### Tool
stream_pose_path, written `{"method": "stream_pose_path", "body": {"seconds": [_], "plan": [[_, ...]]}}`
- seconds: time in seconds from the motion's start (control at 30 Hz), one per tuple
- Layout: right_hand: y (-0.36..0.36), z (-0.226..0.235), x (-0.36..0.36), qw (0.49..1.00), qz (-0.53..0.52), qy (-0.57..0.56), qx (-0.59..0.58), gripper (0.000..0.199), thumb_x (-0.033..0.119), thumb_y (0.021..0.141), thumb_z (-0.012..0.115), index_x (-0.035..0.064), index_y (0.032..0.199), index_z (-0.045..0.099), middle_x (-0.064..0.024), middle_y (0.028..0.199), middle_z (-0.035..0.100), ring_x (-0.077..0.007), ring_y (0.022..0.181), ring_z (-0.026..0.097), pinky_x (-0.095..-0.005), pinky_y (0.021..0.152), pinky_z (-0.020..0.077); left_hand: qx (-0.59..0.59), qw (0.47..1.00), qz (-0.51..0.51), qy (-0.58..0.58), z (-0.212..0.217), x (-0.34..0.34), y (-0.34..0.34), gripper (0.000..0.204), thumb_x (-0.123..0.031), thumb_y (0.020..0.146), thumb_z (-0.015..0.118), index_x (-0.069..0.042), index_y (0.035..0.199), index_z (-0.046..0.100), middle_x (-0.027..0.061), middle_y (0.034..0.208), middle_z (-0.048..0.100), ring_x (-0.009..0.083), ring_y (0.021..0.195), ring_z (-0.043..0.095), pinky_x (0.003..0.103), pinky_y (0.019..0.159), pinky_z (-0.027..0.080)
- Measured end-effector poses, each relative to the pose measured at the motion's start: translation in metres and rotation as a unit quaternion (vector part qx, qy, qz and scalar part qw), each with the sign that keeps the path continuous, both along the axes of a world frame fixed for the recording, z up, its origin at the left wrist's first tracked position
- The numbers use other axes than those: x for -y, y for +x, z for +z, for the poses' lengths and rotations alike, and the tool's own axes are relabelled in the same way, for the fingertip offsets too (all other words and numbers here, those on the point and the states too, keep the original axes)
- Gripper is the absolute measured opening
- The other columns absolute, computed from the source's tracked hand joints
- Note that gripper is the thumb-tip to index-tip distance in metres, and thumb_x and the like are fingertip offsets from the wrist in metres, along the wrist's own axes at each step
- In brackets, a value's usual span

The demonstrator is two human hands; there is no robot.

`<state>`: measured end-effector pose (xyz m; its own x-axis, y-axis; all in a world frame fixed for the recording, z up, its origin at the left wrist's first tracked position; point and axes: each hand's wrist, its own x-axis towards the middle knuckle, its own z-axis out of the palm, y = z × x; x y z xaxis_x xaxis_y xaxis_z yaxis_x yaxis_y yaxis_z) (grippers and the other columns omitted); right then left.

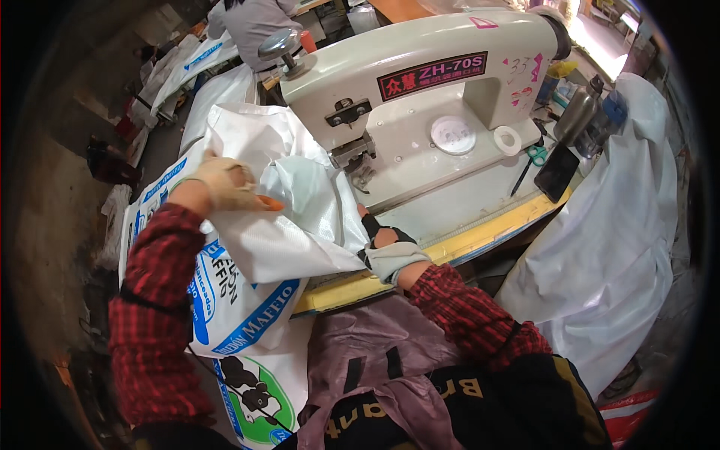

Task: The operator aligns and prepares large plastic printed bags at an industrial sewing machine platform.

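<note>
Left hand: grasping white sack. Right hand: at sack's edge, grip indeterminable; sewing machine just beyond, where slack folds might snag.

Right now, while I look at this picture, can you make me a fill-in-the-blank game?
1. The hand nearer the machine is the person's ___ one.
2. The bag is mostly ___.
3. The checked sleeves are black and ___.
4. The printed animal is a ___.

Missing words: right; white; red; cow.
</note>
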<state>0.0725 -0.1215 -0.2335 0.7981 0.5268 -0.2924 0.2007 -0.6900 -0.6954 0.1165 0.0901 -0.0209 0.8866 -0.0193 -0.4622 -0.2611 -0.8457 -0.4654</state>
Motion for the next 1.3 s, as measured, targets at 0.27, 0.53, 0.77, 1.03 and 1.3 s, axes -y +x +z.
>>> {"method": "stream_pose_path", "body": {"seconds": [0.27,0.53,0.77,1.03,1.3], "plan": [[0.004,0.005,-0.002,1.0,-0.019,0.009,-0.01,0.062,0.021,0.081,0.05,0.0186,0.138,0.025,-0.0245,0.085,0.06,-0.0416,0.075,0.06,-0.0463,0.066,0.0474,-0.16,0.976,0.006,-0.148,0.007,0.054,-0.048,0.035,-0.037,0.068,0.069,-0.007,0.084,0.064,0.0144,0.084,0.063,0.0302,0.083,0.06,0.037,0.075,0.047],[-0.016,-0.001,0.007,1.0,-0.004,0.0,0.006,0.061,0.021,0.082,0.049,0.0174,0.138,0.027,-0.0246,0.083,0.06,-0.0421,0.074,0.058,-0.0459,0.063,0.0461,0.238,0.916,-0.239,-0.218,-0.116,0.022,0.0,0.028,-0.029,0.075,0.061,-0.005,0.09,0.061,0.0148,0.094,0.062,0.0326,0.092,0.056,0.036,0.079,0.045],[-0.012,0.001,0.01,1.0,-0.015,0.001,0.008,0.059,0.021,0.082,0.049,0.0162,0.137,0.028,-0.0247,0.082,0.059,-0.0425,0.074,0.057,-0.0455,0.062,0.0451,0.023,0.995,0.022,-0.091,-0.142,-0.011,0.006,0.028,-0.029,0.079,0.056,-0.009,0.097,0.064,0.011,0.096,0.065,0.028,0.091,0.062,0.038,0.078,0.048],[-0.015,0.009,0.012,0.995,-0.06,0.059,0.055,0.063,0.023,0.082,0.048,0.0181,0.14,0.023,-0.0251,0.08,0.06,-0.0439,0.073,0.057,-0.0473,0.064,0.0459,0.054,0.973,0.153,-0.165,-0.101,0.031,0.026,0.035,-0.03,0.074,0.055,-0.008,0.099,0.066,0.0163,0.103,0.063,0.0308,0.097,0.06,0.037,0.084,0.046],[-0.035,0.02,-0.008,0.993,-0.038,0.008,0.116,0.063,0.018,0.082,0.05,0.0133,0.139,0.023,-0.0243,0.076,0.06,-0.0417,0.07,0.058,-0.0465,0.06,0.0451,0.284,0.877,-0.004,-0.387,-0.187,0.002,0.047,0.019,-0.019,0.073,0.058,-0.004,0.086,0.056,0.0171,0.091,0.059,0.0327,0.093,0.056,0.04,0.08,0.044]]}}
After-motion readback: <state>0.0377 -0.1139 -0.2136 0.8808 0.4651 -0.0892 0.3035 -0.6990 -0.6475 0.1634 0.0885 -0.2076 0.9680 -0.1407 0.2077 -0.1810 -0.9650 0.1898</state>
